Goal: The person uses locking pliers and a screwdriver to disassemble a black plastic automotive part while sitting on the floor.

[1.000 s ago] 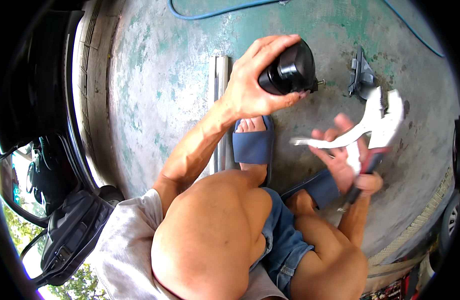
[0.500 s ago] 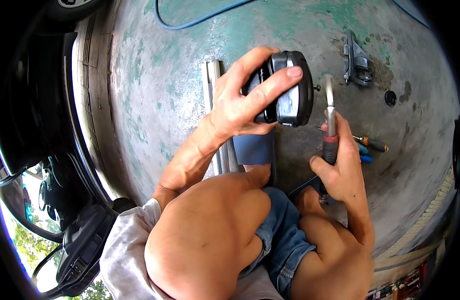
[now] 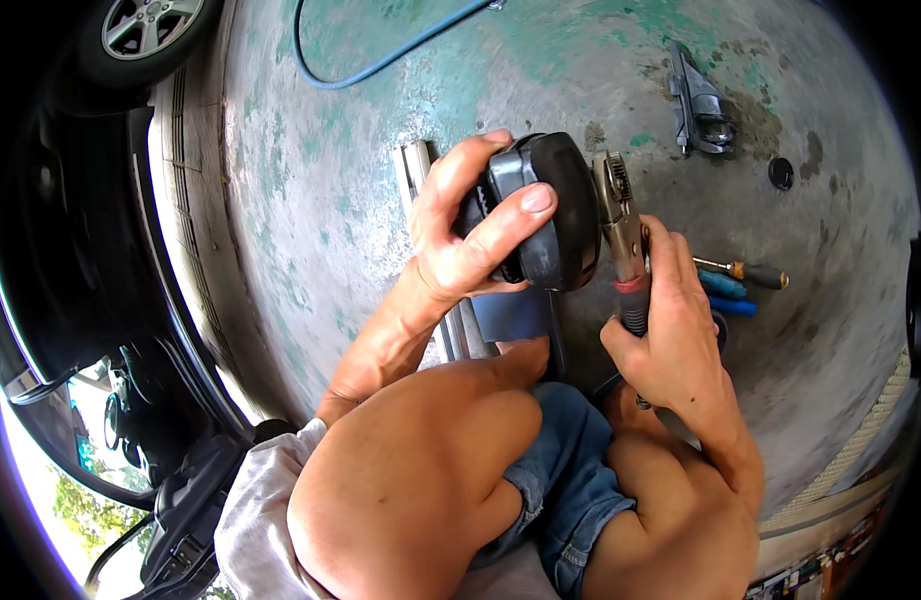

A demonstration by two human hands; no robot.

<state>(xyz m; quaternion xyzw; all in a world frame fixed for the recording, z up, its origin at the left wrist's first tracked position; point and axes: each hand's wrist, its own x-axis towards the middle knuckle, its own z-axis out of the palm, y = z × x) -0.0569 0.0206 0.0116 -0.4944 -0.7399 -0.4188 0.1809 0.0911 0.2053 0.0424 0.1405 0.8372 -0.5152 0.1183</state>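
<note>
My left hand (image 3: 466,235) is wrapped round a black, rounded plastic part (image 3: 561,215), holding it above the floor with the thumb across its side. In my right hand (image 3: 676,325) is a pair of locking pliers (image 3: 624,235), with toothed metal jaws and a dark grip with a red band. The jaws stand upright against or very close to the right face of the black part. Whether they grip anything there I cannot tell; the small screw on that face is hidden.
Right of my hand lie a screwdriver (image 3: 756,273) and blue-handled tools (image 3: 726,292). Farther off are a dark bracket-like part (image 3: 701,110) and a round black cap (image 3: 781,173). A metal rail (image 3: 413,165) lies behind my left arm. A blue hose (image 3: 381,68) crosses the floor; a dark car (image 3: 71,220) stands left.
The pliers have turned so their toothed jaws show, and have come up to the black part's right face. The black part has shifted slightly left and nearer.
</note>
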